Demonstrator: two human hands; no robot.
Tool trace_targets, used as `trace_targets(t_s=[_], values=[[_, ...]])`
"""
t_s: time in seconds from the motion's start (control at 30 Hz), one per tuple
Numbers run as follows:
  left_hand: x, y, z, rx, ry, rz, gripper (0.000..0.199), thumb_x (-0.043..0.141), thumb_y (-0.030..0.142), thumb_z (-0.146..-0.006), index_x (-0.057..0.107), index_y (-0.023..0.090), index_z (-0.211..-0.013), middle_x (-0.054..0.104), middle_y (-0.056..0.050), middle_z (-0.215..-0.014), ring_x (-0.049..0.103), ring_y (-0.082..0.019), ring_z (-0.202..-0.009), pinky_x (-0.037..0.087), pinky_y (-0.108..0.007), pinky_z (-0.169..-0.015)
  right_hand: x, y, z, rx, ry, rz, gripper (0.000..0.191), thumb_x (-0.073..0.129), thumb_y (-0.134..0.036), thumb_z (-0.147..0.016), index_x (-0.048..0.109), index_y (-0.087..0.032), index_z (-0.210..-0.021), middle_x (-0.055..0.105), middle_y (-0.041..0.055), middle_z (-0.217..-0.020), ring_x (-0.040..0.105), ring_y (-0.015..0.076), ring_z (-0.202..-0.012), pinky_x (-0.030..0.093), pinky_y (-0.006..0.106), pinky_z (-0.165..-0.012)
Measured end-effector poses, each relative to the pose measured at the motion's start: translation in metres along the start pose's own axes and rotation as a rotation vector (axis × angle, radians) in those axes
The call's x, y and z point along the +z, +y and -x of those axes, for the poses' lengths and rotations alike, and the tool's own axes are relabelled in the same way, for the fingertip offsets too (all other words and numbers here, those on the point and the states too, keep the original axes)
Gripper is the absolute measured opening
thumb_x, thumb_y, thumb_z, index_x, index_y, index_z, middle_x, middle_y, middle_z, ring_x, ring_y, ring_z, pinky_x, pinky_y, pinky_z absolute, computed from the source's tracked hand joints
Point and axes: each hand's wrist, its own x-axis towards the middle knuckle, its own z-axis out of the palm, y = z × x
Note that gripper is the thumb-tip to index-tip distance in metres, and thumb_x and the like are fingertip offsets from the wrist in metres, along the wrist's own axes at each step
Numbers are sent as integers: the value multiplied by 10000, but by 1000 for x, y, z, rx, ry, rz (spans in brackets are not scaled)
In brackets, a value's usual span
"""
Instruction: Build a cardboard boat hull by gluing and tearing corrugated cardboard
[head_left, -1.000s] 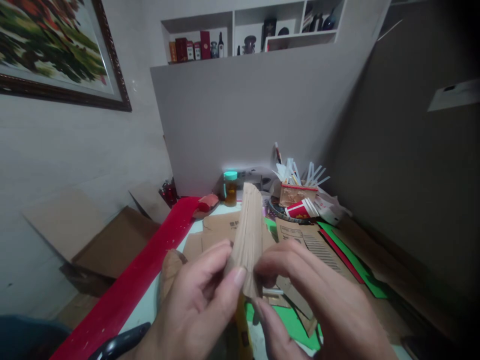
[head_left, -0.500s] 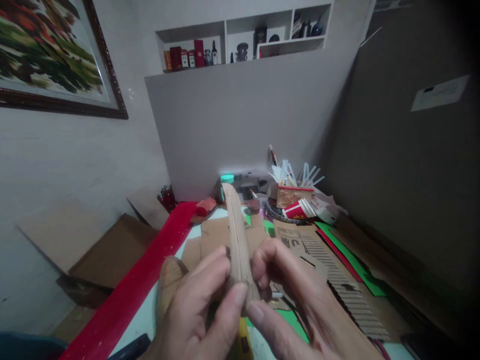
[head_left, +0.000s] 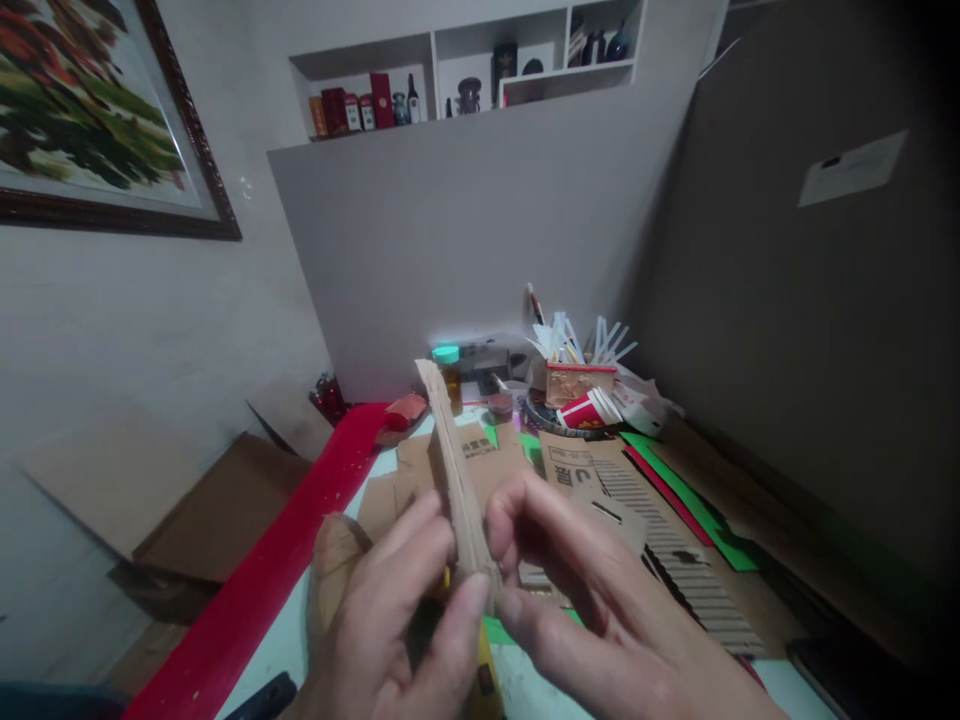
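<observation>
A long, narrow strip of layered cardboard (head_left: 459,470) points up and away from me, tilted a little left at its far end. My left hand (head_left: 409,600) is closed on its lower left side, thumb pressed against the near end. On the right side, my right hand (head_left: 577,590) pinches the same near end between thumb and curled fingers. Below the hands lies a yellow object (head_left: 484,680), mostly hidden. A rounded brown piece (head_left: 334,560) is partly covered by my left hand.
Flat cardboard pieces (head_left: 667,540) and green sheets (head_left: 720,540) cover the right. Along the left runs a red strip (head_left: 285,540). At the back stand a box of white strips (head_left: 577,385), red-and-white paper cups (head_left: 589,408) and a teal-capped jar (head_left: 448,375). Folded cardboard (head_left: 217,510) rests further left.
The cardboard strip's far end has swung left and the strip has turned, showing more of its narrow edge. Both hands keep hold of it. The whole view has shifted slightly.
</observation>
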Motion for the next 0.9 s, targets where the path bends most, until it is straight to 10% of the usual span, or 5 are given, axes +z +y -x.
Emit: trace_targets(t_s=[0.23, 0.37, 0.6, 0.7, 0.9], values=[[-4, 4, -9, -210, -90, 293, 402, 761, 474, -817, 761, 269, -1163, 691, -30, -1329, 672, -246, -1107, 515, -218, -907, -17, 7, 3, 0, -135, 48, 74, 571, -272, -915, 504, -270, -946, 562, -27, -905, 581, 146, -851, 531, 254, -756], [-8, 11, -15, -301, -292, 585, 314, 682, 444, -892, 758, 254, -1129, 789, -20, -978, 701, -176, -790, 531, -214, -725, -27, 15, 0, -159, 26, 378, 366, 649, -372, -895, 495, -339, -1225, 590, 18, -1238, 594, 219, -1164, 560, 333, -914], [-9, 11, -22, -344, -358, 944, 179, 618, 211, -899, 794, 189, -922, 739, -32, -766, 690, -222, -906, 506, -311, -890, -27, 22, -5, -291, 96, 640, 643, 599, -614, -896, 433, -322, -1445, 527, 62, -1499, 522, 256, -1363, 506, 452, -1057], [-7, 10, -25, -377, -333, 923, 142, 655, 195, -866, 764, 171, -779, 682, -17, -710, 655, -200, -838, 494, -284, -802, -25, 22, -4, -234, -11, 633, 691, 581, -657, -883, 466, -285, -1453, 544, 95, -1486, 514, 316, -1367, 505, 530, -1035], [-2, 7, -23, -347, -484, 1010, 205, 605, 283, -943, 776, 192, -1007, 732, -59, -894, 658, -234, -1036, 448, -318, -910, -19, 31, -10, -132, -109, 231, 267, 561, -519, -956, 631, -302, -1094, 719, -15, -1058, 697, 181, -998, 585, 267, -823]])
